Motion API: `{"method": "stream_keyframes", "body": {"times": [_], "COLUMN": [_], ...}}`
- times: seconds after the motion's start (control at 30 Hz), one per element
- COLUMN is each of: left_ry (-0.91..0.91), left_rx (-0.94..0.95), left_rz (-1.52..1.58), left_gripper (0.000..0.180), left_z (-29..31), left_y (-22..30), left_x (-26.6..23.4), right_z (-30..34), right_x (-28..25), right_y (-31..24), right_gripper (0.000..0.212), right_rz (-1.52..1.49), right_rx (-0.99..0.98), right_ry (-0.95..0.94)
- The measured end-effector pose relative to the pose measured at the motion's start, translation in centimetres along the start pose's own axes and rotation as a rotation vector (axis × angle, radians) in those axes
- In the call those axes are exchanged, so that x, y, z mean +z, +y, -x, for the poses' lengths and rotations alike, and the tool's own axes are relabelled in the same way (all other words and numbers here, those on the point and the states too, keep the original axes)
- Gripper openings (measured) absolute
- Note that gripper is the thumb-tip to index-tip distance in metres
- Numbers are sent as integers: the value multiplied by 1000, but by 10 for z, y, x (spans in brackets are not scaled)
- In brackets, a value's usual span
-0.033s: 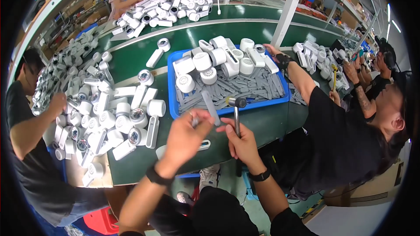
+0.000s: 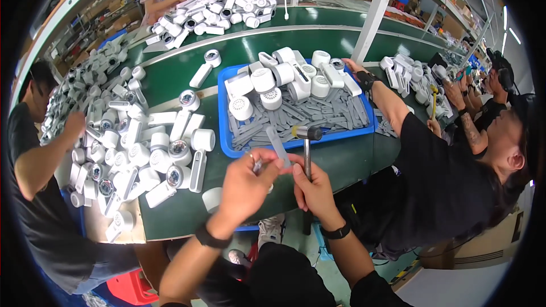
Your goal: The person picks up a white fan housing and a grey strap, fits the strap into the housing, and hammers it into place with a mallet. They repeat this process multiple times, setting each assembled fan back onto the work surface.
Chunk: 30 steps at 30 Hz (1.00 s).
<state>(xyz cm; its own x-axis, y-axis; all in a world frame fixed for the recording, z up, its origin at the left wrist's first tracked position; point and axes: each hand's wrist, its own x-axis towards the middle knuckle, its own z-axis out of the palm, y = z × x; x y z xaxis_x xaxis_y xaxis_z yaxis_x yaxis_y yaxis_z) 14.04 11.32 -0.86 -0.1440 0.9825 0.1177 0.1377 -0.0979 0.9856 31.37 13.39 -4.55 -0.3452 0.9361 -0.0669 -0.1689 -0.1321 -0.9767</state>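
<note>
My left hand (image 2: 245,186) is closed, its thumb and fingers pinching a flat grey plastic strip (image 2: 277,143) that points up and away. In my right hand (image 2: 316,190) is a hammer (image 2: 307,133), gripped by the handle with its head up. The right fingertips come close to the strip's lower end; I cannot tell if they touch it. Partly behind my left wrist, a white handheld fan (image 2: 212,199) lies on the green table. Just beyond both hands sits a blue tray (image 2: 226,142), holding many grey strips (image 2: 335,116) with white fans (image 2: 263,81) heaped at its back.
A large pile of white fans (image 2: 139,156) covers the table's left side. More fans (image 2: 213,10) are heaped across the green belt (image 2: 296,38). Co-workers are at left, right and far side; the right one's hand (image 2: 358,69) reaches the tray's back corner. A white post (image 2: 375,14) rises behind it.
My left hand has shifted slightly right and down with the strip, closer to my right hand. The fan's handle below is now mostly covered. The left co-worker's hand has moved up slightly.
</note>
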Motion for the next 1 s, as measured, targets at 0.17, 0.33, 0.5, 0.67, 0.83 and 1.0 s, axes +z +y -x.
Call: {"method": "stream_keyframes", "body": {"times": [0.17, 0.33, 0.5, 0.67, 0.83, 1.0], "left_ry": [97, 64, 203, 235, 195, 163], "left_rx": [-14, -31, 277, 403, 465, 504], "left_rz": [186, 190, -184, -786, -837, -796], "left_gripper": [13, 10, 18, 37, 38, 32], "left_z": [40, 46, 45, 56, 58, 53], "left_y": [9, 7, 0, -28, -53, -65], "left_x": [8, -1, -27, -86, -81, -84], "right_z": [28, 30, 29, 21, 9, -9], "right_x": [32, 35, 23, -3, 6, 13], "right_y": [-27, -26, -26, -26, -9, 5], "right_gripper": [30, 18, 16, 15, 14, 17], "right_rz": [-64, -80, -11, 113, 287, 369], "right_rx": [-49, -97, -138, -41, 129, 198], "right_ry": [62, 126, 105, 121, -23, -115]}}
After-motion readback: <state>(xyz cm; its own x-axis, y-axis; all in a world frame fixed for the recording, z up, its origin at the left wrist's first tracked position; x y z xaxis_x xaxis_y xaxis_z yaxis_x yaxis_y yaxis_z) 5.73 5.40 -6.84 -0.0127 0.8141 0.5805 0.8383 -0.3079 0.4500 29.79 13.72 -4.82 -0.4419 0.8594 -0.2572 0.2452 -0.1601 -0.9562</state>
